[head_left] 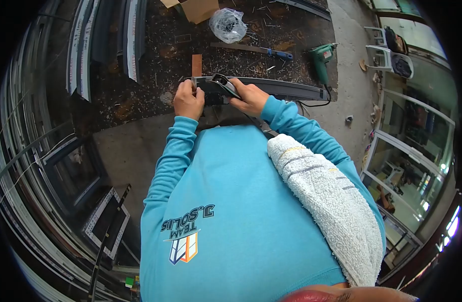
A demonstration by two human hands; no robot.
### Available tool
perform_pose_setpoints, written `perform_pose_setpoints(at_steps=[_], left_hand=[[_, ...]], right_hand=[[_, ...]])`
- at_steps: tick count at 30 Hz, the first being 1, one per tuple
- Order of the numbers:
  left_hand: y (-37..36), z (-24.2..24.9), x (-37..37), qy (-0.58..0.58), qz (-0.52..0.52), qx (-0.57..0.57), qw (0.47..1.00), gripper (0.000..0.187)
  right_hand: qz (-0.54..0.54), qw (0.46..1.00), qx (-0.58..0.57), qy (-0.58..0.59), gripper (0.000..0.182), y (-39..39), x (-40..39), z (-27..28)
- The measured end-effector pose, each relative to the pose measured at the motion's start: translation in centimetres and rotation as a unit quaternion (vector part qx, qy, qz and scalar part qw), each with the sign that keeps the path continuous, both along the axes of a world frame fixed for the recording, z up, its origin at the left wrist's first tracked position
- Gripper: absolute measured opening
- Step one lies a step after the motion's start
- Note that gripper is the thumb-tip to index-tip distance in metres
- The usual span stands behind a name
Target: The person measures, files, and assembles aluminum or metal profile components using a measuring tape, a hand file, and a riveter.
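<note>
A long dark grey metal profile [284,86] lies along the near edge of the workbench. At its left end, my left hand [188,102] is closed, thumb and fingers pinched together; what they hold is too small to make out. My right hand [249,97] is wrapped around a metal hand tool [221,80] with a silver-edged, dark head. That head rests on or just over the profile, a short way right of my left hand. Just beyond my left hand lies a small reddish-brown flat piece [197,65].
A green power drill [321,61] lies at the bench's right edge, its cord trailing down. Beyond the profile are a blue-handled file [279,54], a clear plastic bag [227,25] and scattered screws. More profiles [132,43] lie at left. A white towel [326,201] hangs over my shoulder.
</note>
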State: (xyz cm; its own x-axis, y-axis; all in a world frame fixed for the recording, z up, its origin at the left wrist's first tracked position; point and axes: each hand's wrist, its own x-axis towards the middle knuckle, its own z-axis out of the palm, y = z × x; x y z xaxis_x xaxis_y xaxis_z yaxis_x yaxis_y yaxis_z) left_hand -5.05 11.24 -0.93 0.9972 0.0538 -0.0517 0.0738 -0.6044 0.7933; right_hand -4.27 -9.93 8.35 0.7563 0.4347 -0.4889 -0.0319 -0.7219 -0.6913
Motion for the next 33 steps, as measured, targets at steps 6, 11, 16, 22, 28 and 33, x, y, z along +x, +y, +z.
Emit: perform_pose_setpoints(at_steps=[6,11,16,22,28,33], left_hand=[[0.1,-0.3,1.6,0.085,0.020,-0.059,0.994,0.020],[0.2,-0.1,2.4,0.146,0.030,-0.069,0.986,0.022],[-0.1,-1.2,2.2,0.122,0.057,-0.078,0.988,0.021],[-0.6,-1.5,1.9,0.122,0.084,-0.086,0.985,0.019],[-0.7,-2.5,1.9,0.128,0.091,-0.080,0.984,0.023],[-0.3,-2.9,2.0,0.103,0.067,-0.085,0.989,0.024]], right_hand=[[-0.019,0.999,-0.029,0.018,0.041,1.8,-0.2,-0.7],[0.003,0.997,-0.068,-0.046,0.039,2.7,-0.6,-1.7],[0.013,0.994,-0.106,-0.011,0.039,4.0,-0.1,-1.0],[-0.060,0.996,-0.032,0.053,0.036,4.1,-0.4,-1.3],[0.009,0.992,-0.121,-0.016,0.036,5.2,-0.2,-1.5],[-0.012,0.991,-0.123,0.044,0.040,5.2,0.6,-1.0]])
